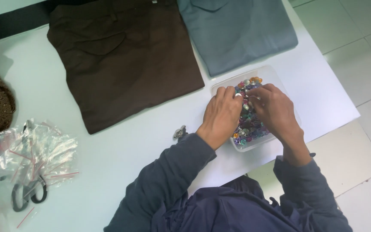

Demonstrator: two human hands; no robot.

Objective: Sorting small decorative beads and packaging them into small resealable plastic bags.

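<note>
At nine o'clock on the white table (121, 159) lay clear plastic bags (35, 150), with black-handled scissors (28, 194) at eight. A folded brown garment (121, 60) sat at eleven, a folded grey-blue garment (237, 30) at one. A small metal piece (179, 132) rested just left of the left hand (220, 116). Both hands were inside a clear plastic tub (271, 75) at three o'clock, fingers curled down among the coloured buttons (247, 129). The right hand (275, 112) met the left over the heap; whether either pinched a button could not be told.
</note>
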